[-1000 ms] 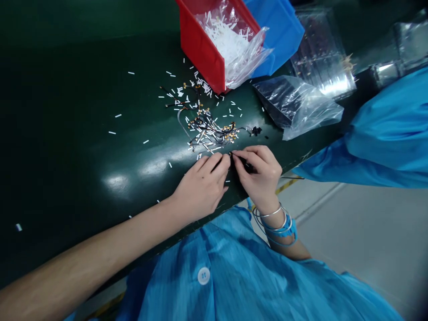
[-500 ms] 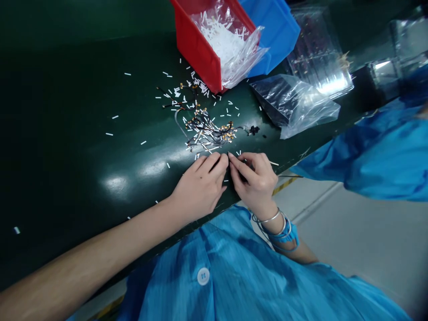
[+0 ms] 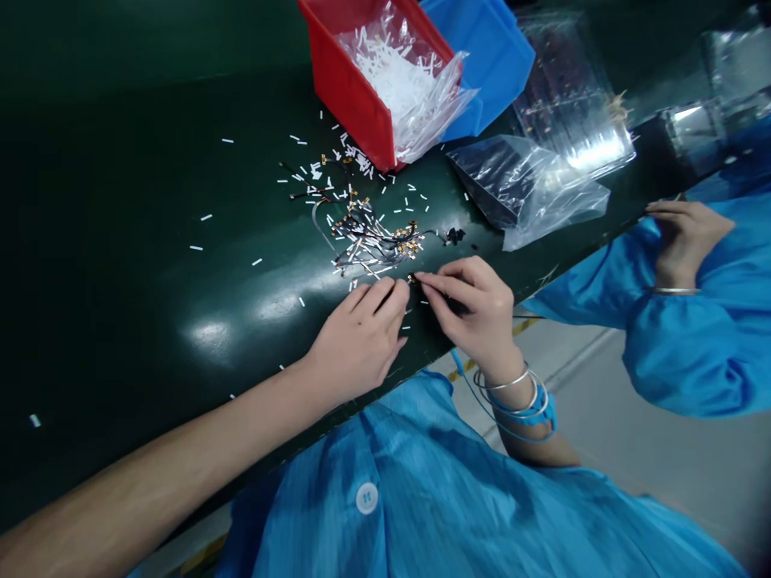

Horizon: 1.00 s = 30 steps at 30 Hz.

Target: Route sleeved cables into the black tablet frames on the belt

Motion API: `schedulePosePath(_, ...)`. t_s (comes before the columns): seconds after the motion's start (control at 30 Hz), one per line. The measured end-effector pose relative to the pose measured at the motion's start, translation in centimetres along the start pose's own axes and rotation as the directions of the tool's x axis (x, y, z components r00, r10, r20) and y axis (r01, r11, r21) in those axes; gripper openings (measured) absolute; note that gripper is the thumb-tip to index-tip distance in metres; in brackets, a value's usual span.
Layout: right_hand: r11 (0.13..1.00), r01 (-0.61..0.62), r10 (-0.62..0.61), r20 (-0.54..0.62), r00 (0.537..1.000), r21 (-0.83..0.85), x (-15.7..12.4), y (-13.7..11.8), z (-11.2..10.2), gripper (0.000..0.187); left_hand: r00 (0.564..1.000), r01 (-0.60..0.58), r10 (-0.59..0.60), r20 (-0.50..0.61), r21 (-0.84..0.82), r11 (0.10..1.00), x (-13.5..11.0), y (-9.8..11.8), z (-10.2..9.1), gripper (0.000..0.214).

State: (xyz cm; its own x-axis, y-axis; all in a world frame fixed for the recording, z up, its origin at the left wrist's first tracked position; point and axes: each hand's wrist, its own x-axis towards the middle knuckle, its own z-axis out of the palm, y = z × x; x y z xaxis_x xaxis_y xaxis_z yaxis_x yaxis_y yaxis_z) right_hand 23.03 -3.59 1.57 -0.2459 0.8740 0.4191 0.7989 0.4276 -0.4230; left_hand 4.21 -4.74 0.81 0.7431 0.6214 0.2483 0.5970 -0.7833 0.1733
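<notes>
My left hand [image 3: 365,337] rests on the dark green table, its thumb and index finger pinched together at a thin cable whose small gold-coloured end [image 3: 412,278] peeks out at the fingertips. Most of that cable is hidden under the fingers. Close by on the right, my right hand [image 3: 475,309] has thumb and index pressed together beside that end; whatever they pinch is too small to make out. Just beyond both hands lies a tangled pile of thin dark cables [image 3: 377,241] with gold-coloured ends, mixed with small white strips. Small black scraps [image 3: 454,235] sit right of the pile.
Behind the pile stands a red bin [image 3: 352,92] holding a plastic bag of white strips [image 3: 397,76], with a blue bin [image 3: 491,56] beside it. Clear plastic bags [image 3: 536,189] and trays [image 3: 578,104] lie right. A co-worker's hand [image 3: 687,237] is at the table edge.
My right hand has shifted slightly right, away from my left, and the gold-coloured end now shows between them. My left hand stays nearly still. A co-worker's hand has come into view at right.
</notes>
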Motion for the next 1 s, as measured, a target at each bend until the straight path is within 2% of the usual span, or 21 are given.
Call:
schedulePosePath(0.2, 0.997, -0.081, 0.080, -0.058, 0.995, -0.006, -0.4, -0.2, 0.9, 0.012, 1.000, 0.006, -0.006, 0.007, -0.001, 1.000, 0.1, 0.0, 0.0, 0.047)
schedulePosePath(0.47, 0.997, -0.071, 0.066, -0.106, 0.992, -0.043, -0.7, -1.3, 1.8, 0.015, 1.000, 0.004, -0.004, 0.021, -0.023, 1.000, 0.0, 0.0, 0.1, 0.046)
schedulePosePath(0.6, 0.993, -0.026, 0.011, -0.120, 0.993, -0.119, -1.2, -1.8, 1.8, 0.015, 1.000, 0.004, -0.004, 0.011, -0.013, 1.000, 0.1, 0.0, 0.1, 0.046)
schedulePosePath(0.73, 0.975, -0.015, -0.010, -0.109, 0.994, -0.220, -2.0, -2.3, 1.9, 0.022, 0.999, 0.012, -0.012, 0.035, -0.007, 1.000, 0.0, 0.0, 0.1, 0.046)
schedulePosePath(0.87, 0.969, -0.029, 0.008, -0.085, 0.996, -0.245, -2.7, -2.5, 2.0, 0.030, 0.999, 0.019, -0.018, 0.039, -0.018, 1.000, -0.1, 0.0, 0.3, 0.046)
schedulePosePath(1.0, 0.961, -0.020, 0.001, -0.068, 0.998, -0.277, -2.7, -2.6, 2.0, 0.030, 1.000, 0.013, -0.013, 0.023, -0.040, 0.999, -0.1, 0.0, 0.4, 0.048)
